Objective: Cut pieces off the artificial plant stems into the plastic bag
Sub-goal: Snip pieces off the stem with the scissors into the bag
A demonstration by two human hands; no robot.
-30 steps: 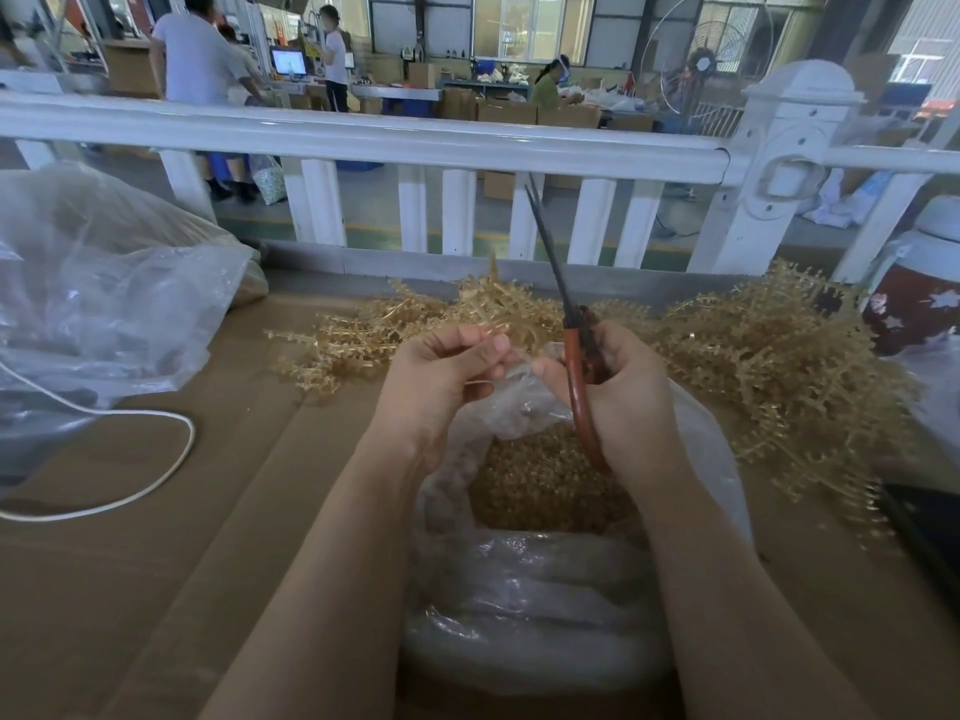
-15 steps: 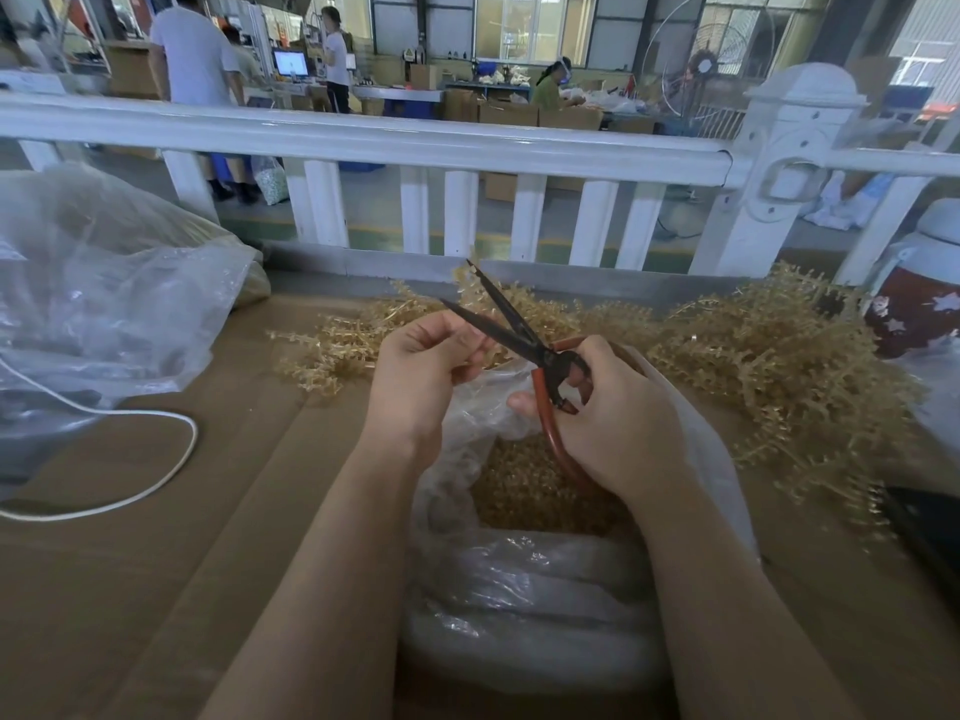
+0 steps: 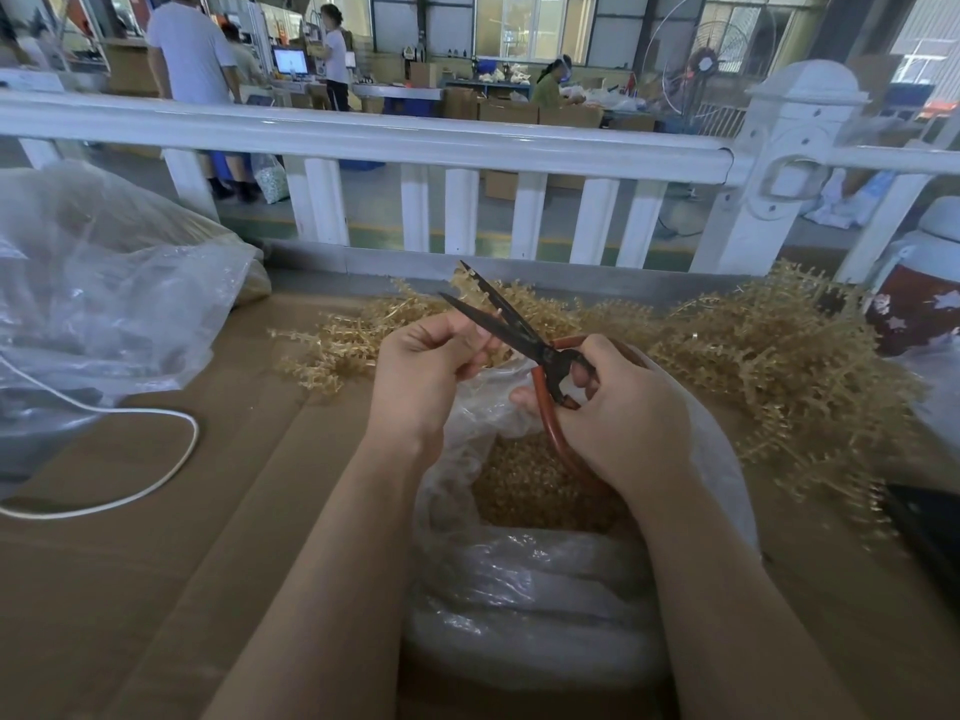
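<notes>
Head view, workstation at the moment of a cut. I saw the right hand point(image 3: 618, 413) wrapped around the red-brown handles of the scissors point(image 3: 524, 350), thumb through one loop and the other fingers curled about the long lower loop. The dark blades stood parted in a narrow V, pointing up and to the left. The left hand point(image 3: 423, 371) was clenched about a thin, pale stem point(image 3: 493, 332), pinched at the fingertips; the stem's free end lay between the parted blades. I could not tell whether either blade touched it.

Both hands were held above the mouth of the plastic bag point(image 3: 519, 579), a clear bag standing on the bench point(image 3: 156, 589) directly in front of me, its rim rolled down. Inside it lay a heap of cut pieces point(image 3: 535, 491), tan and granular.

Behind the hands, along the far edge of the bench, spread the pile of artificial plant stems point(image 3: 753, 356), golden-tan and bristly, reaching from the centre to the far right. To the left sat a second, larger clear bag point(image 3: 104, 283), crumpled, with a white cord point(image 3: 145, 459) looping across the brown bench surface below it. A red-and-white jar point(image 3: 919, 298) stood at the right edge. A white railing point(image 3: 363, 142) ran across the far side of the bench; beyond it, several people stood or sat among cardboard boxes, and a floor fan point(image 3: 711, 65) was visible.
</notes>
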